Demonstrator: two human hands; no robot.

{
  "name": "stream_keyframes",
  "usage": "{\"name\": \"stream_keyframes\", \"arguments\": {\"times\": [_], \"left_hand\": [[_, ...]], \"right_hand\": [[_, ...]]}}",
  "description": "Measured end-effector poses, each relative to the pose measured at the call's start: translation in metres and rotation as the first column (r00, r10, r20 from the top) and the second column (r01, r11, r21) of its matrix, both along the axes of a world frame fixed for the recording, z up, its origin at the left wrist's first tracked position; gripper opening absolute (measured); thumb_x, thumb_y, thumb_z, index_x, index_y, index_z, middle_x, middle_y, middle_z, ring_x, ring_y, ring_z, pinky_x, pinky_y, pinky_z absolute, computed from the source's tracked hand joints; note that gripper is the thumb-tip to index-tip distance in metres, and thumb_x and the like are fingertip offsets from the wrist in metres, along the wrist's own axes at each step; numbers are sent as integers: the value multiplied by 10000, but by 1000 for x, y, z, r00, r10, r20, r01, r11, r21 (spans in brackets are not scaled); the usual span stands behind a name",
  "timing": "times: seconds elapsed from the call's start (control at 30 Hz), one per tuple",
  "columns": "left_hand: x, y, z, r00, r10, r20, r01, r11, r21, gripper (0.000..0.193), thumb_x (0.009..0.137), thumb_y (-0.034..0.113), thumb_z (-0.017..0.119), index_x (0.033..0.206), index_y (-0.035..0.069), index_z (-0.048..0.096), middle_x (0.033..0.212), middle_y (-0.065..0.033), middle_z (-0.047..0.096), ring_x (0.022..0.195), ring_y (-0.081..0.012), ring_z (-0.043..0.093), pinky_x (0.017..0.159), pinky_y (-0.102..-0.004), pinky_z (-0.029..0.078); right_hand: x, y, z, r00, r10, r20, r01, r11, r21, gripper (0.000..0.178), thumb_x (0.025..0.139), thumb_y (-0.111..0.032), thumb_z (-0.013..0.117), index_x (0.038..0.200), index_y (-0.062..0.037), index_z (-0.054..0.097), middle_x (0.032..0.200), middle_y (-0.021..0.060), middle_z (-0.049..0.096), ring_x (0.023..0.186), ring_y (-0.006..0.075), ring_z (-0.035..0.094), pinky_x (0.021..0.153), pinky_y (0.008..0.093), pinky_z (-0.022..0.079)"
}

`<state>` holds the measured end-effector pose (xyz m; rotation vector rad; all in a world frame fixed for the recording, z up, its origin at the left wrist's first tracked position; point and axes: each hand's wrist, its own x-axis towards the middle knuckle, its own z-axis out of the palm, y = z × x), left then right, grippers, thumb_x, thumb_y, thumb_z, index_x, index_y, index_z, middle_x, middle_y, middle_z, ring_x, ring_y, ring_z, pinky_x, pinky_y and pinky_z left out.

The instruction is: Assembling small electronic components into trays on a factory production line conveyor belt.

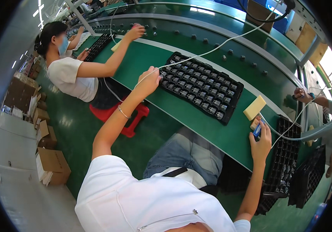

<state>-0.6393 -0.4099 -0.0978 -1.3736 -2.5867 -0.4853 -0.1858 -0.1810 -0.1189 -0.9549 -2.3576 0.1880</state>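
A black compartment tray lies on the green bench in front of me, filled with rows of small metallic parts. My left hand is at the tray's left end with its fingers drawn together. A small grey piece shows at those fingertips, but I cannot make out whether it is held or sits in the tray. To the right of the tray, my right hand has its fingers closed round a small blue object, low over the bench. Just beyond that hand is a pale yellow block, with a smaller tan piece beside it.
Small parts stand spaced along the green strip behind the bench. A white cable crosses above the tray. More black trays are stacked at the right. A co-worker sits at the left; another person's hand shows at right.
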Motion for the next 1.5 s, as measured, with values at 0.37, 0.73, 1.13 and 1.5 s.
{"name": "stream_keyframes", "arguments": {"times": [0.37, 0.73, 1.13, 1.5], "left_hand": [[37, 65, 12, 62, -506, 861, -273, 821, 502, 150, 964, 168, 541, 1042, 58, 607, 800, -35, 624, 570, -95, 545, 447, -227, 369], [159, 153, 0, -453, -431, 780, -23, 881, 473, 293, 1020, 349, 464, 949, 78, 548, 744, -21, 467, 622, -136, 468, 517, -250, 323], [240, 208, 19, -371, -468, 802, 215, 797, 564, 145, 1005, 211, 519, 1064, 91, 463, 721, 17, 420, 593, -79, 406, 533, -218, 300], [236, 223, 10, -119, -587, 801, 141, 788, 599, 207, 951, 174, 653, 1043, -11, 653, 700, 33, 552, 571, -36, 437, 514, -196, 329]], "right_hand": [[36, 33, -2, 823, -258, -505, -268, 607, -748, 372, 956, -206, 506, 1268, -38, 621, 1057, 55, 658, 738, 108, 576, 606, 224, 472], [17, 68, 34, 360, -422, -832, -856, 207, -475, 532, 975, -296, 488, 1414, 1, 446, 1275, 194, 582, 822, 175, 563, 868, 378, 488], [-11, 85, 52, 554, -349, -756, -709, 278, -648, 512, 895, -123, 661, 1370, -33, 493, 1130, 139, 649, 889, 158, 648, 818, 306, 538], [-56, 85, 41, 767, -47, -640, -368, 785, -498, 257, 821, -199, 763, 964, -45, 615, 835, 6, 650, 734, 59, 609, 635, 206, 479]]}}
